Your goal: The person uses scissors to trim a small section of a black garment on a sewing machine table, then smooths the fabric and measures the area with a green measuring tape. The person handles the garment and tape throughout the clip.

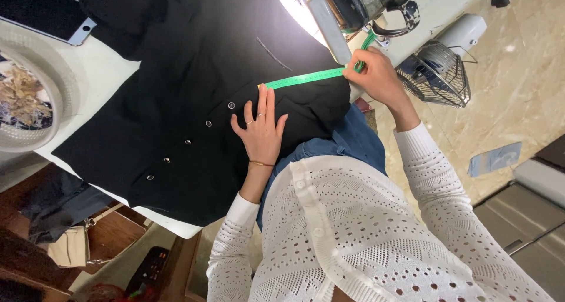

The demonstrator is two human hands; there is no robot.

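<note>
A black buttoned garment (194, 102) lies spread over a white table (112, 67). A green measuring tape (306, 77) is stretched across the cloth. My left hand (260, 128) rests flat on the garment, fingers apart, its fingertips pinning the tape's near end. My right hand (376, 75) pinches the tape's far end at the cloth's edge, beside the sewing machine (353, 8). I wear a white knitted cardigan and blue jeans.
A white basket of scraps (29, 102) stands at the table's left. A dark phone (41, 14) lies at the top left. A small fan (438, 72) stands on the tiled floor at the right. A tan bag (70, 246) sits below the table.
</note>
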